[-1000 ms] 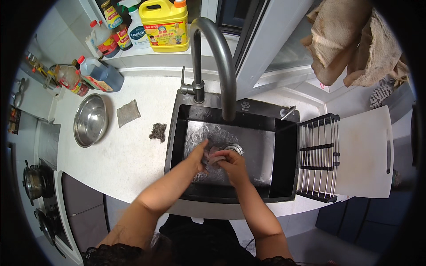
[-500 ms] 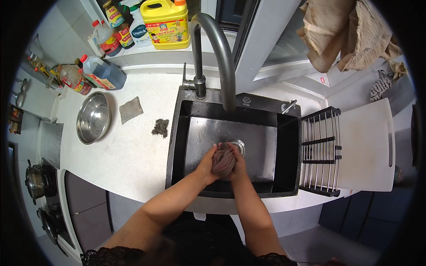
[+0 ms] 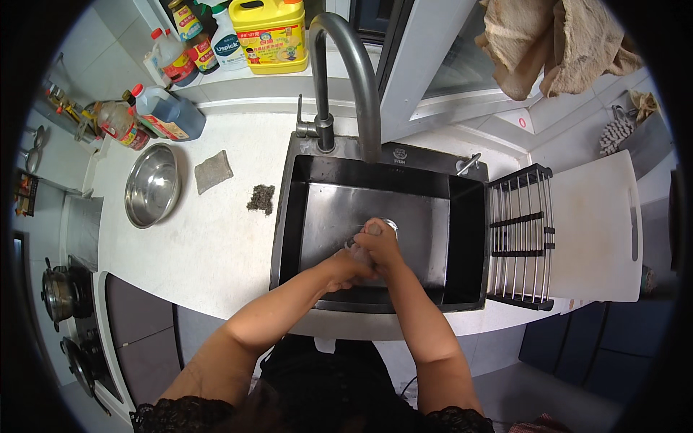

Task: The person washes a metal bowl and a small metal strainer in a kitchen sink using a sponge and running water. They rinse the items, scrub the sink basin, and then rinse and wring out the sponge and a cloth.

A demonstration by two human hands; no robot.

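Observation:
Both of my hands are pressed together low inside the dark steel sink (image 3: 325,216), just in front of the round drain (image 3: 390,224). My left hand (image 3: 345,265) cups under my right hand (image 3: 380,247). Between the fingers shows a small pale wet thing (image 3: 355,245), mostly covered, so I cannot tell what it is. The tall curved faucet (image 3: 351,65) arches over the basin behind my hands; no running water shows.
On the white counter to the left lie a steel bowl (image 3: 151,185), a grey cloth pad (image 3: 214,171) and a dark scouring pad (image 3: 261,198). Bottles and a yellow jug (image 3: 271,32) line the sill. A black dish rack (image 3: 520,238) and a white cutting board (image 3: 595,227) sit on the right.
My hands have stayed clasped in the sink, shifting slightly toward the near side and rubbing together. The thing between them is now more covered by my fingers.

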